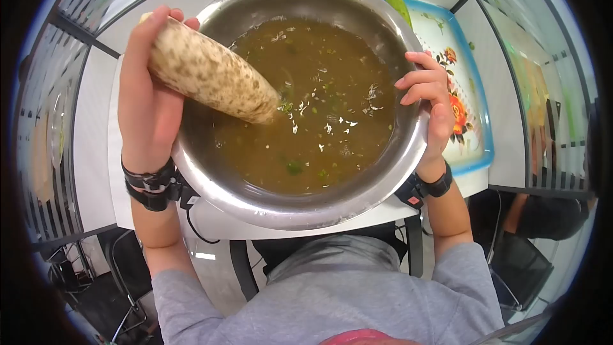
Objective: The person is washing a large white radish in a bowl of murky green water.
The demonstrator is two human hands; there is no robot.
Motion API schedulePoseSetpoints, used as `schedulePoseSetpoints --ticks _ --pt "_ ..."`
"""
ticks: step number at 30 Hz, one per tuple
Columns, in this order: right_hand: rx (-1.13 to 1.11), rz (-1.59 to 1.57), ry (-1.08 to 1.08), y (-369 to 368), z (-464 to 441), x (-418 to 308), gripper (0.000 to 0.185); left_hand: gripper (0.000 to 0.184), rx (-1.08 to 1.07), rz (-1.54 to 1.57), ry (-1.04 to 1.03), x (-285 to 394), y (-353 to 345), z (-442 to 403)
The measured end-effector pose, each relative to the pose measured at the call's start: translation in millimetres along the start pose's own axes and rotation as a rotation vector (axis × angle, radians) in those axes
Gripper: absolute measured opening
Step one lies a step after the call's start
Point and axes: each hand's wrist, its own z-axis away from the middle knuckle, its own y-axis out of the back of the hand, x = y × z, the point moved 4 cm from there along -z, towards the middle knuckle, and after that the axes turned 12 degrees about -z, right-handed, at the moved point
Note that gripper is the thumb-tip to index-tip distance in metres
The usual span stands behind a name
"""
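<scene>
Steel basin [281,214] holds water [319,153]; left grip [137,89] clasps a root [211,73] dipping into the basin, right grip [438,97] clasps the basin's rim [414,144].

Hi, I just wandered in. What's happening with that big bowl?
A person holds a long, pale, brown-speckled vegetable in their left hand, slanted so that its far end meets the murky brown water in a big metal bowl. Their right hand grips the bowl's rim. Small green bits float on the water. Beyond the bowl, to the right, a green vegetable lies on a flowered tray.
</scene>
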Motion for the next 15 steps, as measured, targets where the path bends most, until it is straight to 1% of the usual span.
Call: schedulePoseSetpoints --ticks 2,4,6,10,12,13,15 --pt "-0.002 0.004 -0.008 0 1 -1 0.046 0.025 0.0 0.221 0.123 -7 9 -10" --pt "0.002 0.01 0.003 0 -2 -1 0.046 0.024 0.016 0.264 0.123 -6 13 -14" --pt "-0.007 0.019 -0.007 0 -1 -3 0.046 0.022 -0.118 0.38 0.115 -7 20 -17" --pt "-0.004 0.012 -0.012 0 -2 -1 0.046 0.02 -0.115 0.427 0.072 -3 24 -16" --pt "-0.015 0.019 -0.008 0 -2 -3 0.047 0.019 0.075 0.408 0.018 -3 31 -15" --pt "-0.019 0.017 -0.014 0 0 -3 0.047 0.019 0.08 0.407 0.024 -5 29 -13" --pt "0.001 0.013 0.002 -1 -1 -2 0.046 0.02 0.166 0.207 -0.043 -1 24 -11"
